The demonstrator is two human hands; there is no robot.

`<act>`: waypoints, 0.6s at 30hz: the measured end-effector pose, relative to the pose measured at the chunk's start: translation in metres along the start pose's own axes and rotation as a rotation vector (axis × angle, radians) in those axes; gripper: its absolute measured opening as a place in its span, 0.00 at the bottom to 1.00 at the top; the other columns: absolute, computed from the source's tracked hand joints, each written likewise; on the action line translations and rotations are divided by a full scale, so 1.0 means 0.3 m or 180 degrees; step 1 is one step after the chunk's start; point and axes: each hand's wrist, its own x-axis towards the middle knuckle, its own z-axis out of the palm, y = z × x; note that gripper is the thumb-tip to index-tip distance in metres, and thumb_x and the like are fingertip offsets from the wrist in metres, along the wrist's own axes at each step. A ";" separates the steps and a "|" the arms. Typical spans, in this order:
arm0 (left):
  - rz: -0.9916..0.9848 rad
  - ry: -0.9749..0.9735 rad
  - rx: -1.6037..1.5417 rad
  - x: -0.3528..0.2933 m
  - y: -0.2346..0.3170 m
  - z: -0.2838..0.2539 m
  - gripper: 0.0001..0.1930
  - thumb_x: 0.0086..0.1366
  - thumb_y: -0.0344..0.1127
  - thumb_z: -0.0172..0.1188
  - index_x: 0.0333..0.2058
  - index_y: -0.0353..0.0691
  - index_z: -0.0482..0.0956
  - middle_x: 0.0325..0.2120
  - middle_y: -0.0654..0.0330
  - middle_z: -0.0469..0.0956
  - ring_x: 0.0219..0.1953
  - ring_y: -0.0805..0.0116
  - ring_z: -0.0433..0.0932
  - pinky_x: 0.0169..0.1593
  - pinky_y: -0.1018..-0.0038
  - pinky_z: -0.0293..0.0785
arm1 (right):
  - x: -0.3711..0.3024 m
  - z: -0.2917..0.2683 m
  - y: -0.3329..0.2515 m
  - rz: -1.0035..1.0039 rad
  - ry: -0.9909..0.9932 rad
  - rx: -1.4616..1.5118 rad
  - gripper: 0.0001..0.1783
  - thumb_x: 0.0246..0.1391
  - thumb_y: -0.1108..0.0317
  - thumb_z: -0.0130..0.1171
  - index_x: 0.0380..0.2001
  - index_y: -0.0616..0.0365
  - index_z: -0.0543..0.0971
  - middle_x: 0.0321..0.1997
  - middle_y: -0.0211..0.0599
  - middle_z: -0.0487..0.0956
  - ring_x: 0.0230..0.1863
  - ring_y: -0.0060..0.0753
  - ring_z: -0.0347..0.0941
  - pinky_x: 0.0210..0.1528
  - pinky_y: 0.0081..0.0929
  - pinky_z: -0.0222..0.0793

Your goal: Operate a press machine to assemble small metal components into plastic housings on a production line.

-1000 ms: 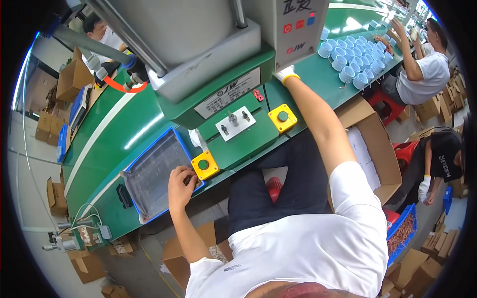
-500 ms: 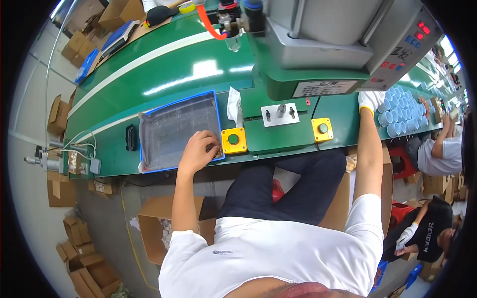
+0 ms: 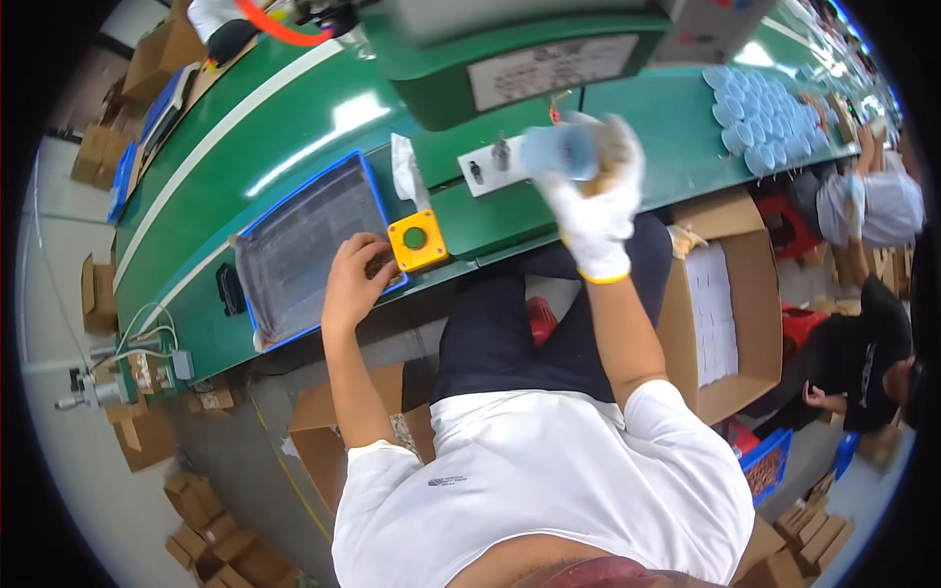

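Note:
My right hand (image 3: pixel 600 211), in a white glove with a yellow cuff edge, grips a light blue cup (image 3: pixel 559 152), blurred by motion. The cup is near the metal fixture plate (image 3: pixel 480 172) with upright pins, in front of the green press head (image 3: pixel 421 93), and covers the plate's right end. My bare left hand (image 3: pixel 355 279) is closed at the near right corner of the blue-rimmed tray (image 3: pixel 294 230). Small brownish bits show by its fingers, too small to name. Beside that hand sits a yellow box with a green button (image 3: pixel 416 238).
Many light blue cups (image 3: pixel 769 122) stand at the right on the green bench (image 3: pixel 211 235). A crumpled white wrapper (image 3: pixel 405 169) lies beside the tray, a black object (image 3: pixel 229 289) at its left. An open carton (image 3: pixel 765 323) stands right of my legs; another person (image 3: pixel 867 196) sits beyond.
My right hand has moved left from the group of cups to the fixture, now with a cup. My left hand stays at the tray corner. The view has shifted and turned.

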 end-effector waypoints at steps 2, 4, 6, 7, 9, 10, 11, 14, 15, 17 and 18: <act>-0.0093 -0.0046 0.0055 0.006 -0.002 0.004 0.13 0.60 0.28 0.74 0.44 0.35 0.91 0.48 0.55 0.85 0.53 0.50 0.81 0.59 0.60 0.78 | -0.009 0.040 -0.009 -0.0009 -0.0406 -0.0191 0.52 0.50 0.78 0.82 0.75 0.62 0.64 0.70 0.52 0.78 0.67 0.42 0.78 0.72 0.41 0.74; -0.0050 -0.0070 0.0045 0.007 -0.006 0.013 0.12 0.60 0.28 0.74 0.43 0.35 0.91 0.48 0.56 0.85 0.53 0.51 0.81 0.59 0.60 0.78 | 0.030 0.106 -0.060 0.0062 -0.0136 -0.0164 0.38 0.49 0.68 0.84 0.62 0.66 0.78 0.55 0.47 0.87 0.53 0.41 0.87 0.59 0.36 0.81; -0.0005 -0.0065 0.0015 0.004 -0.009 0.016 0.11 0.60 0.28 0.74 0.42 0.35 0.91 0.48 0.56 0.85 0.53 0.51 0.80 0.59 0.60 0.78 | 0.058 0.108 -0.072 -0.0103 -0.0356 -0.0646 0.39 0.49 0.67 0.84 0.63 0.66 0.78 0.55 0.48 0.87 0.53 0.46 0.87 0.58 0.37 0.81; -0.0063 -0.0101 -0.0004 0.000 -0.008 0.014 0.10 0.60 0.28 0.74 0.41 0.35 0.91 0.48 0.56 0.85 0.54 0.51 0.80 0.59 0.60 0.78 | 0.068 0.110 -0.070 -0.0276 -0.0583 -0.1128 0.39 0.48 0.66 0.83 0.63 0.66 0.78 0.55 0.50 0.87 0.53 0.51 0.87 0.57 0.39 0.82; -0.0121 -0.0130 -0.0034 -0.003 -0.003 0.012 0.09 0.60 0.28 0.74 0.40 0.35 0.91 0.48 0.56 0.85 0.54 0.51 0.80 0.59 0.60 0.78 | 0.070 0.116 -0.066 -0.0166 -0.0684 -0.1175 0.39 0.47 0.65 0.83 0.62 0.65 0.79 0.56 0.53 0.86 0.53 0.58 0.86 0.56 0.42 0.82; -0.0132 -0.0114 -0.0035 0.000 0.002 0.013 0.09 0.60 0.28 0.74 0.39 0.35 0.90 0.48 0.56 0.85 0.54 0.51 0.80 0.59 0.60 0.78 | 0.074 0.116 -0.069 -0.0096 -0.0678 -0.1209 0.39 0.47 0.65 0.84 0.61 0.66 0.80 0.56 0.53 0.86 0.52 0.57 0.86 0.56 0.42 0.82; -0.0150 -0.0095 -0.0033 0.000 0.005 0.011 0.08 0.60 0.28 0.74 0.39 0.35 0.90 0.48 0.56 0.85 0.54 0.51 0.80 0.59 0.60 0.78 | 0.077 0.121 -0.072 -0.0025 -0.0678 -0.1235 0.39 0.46 0.65 0.84 0.61 0.66 0.80 0.55 0.52 0.86 0.52 0.57 0.86 0.56 0.42 0.82; -0.0095 -0.0069 -0.0007 0.003 0.006 0.006 0.08 0.61 0.29 0.74 0.38 0.35 0.90 0.48 0.57 0.85 0.53 0.51 0.80 0.59 0.60 0.78 | 0.079 0.121 -0.048 -0.0392 -0.0606 -0.1561 0.38 0.46 0.65 0.84 0.59 0.67 0.80 0.53 0.51 0.87 0.50 0.56 0.86 0.54 0.42 0.83; -0.0110 -0.0034 -0.0007 0.002 0.004 0.003 0.08 0.61 0.29 0.74 0.38 0.35 0.90 0.48 0.57 0.85 0.53 0.51 0.80 0.59 0.60 0.78 | 0.084 0.123 -0.049 -0.0415 -0.0629 -0.1542 0.38 0.46 0.65 0.84 0.59 0.67 0.80 0.53 0.51 0.87 0.50 0.56 0.86 0.54 0.42 0.83; -0.0081 -0.0137 -0.0006 0.001 -0.003 -0.003 0.08 0.60 0.30 0.74 0.38 0.36 0.90 0.47 0.58 0.85 0.52 0.51 0.80 0.58 0.59 0.78 | 0.093 0.135 -0.061 -0.0713 -0.0460 -0.1726 0.37 0.45 0.65 0.84 0.58 0.65 0.81 0.51 0.50 0.87 0.47 0.56 0.86 0.50 0.43 0.83; -0.0110 -0.0061 0.0003 0.000 -0.009 -0.003 0.08 0.60 0.30 0.74 0.38 0.36 0.90 0.47 0.58 0.85 0.52 0.51 0.80 0.58 0.59 0.78 | 0.117 0.144 -0.101 -0.0653 -0.0594 -0.1862 0.33 0.45 0.63 0.84 0.54 0.61 0.82 0.48 0.49 0.87 0.44 0.58 0.86 0.47 0.44 0.83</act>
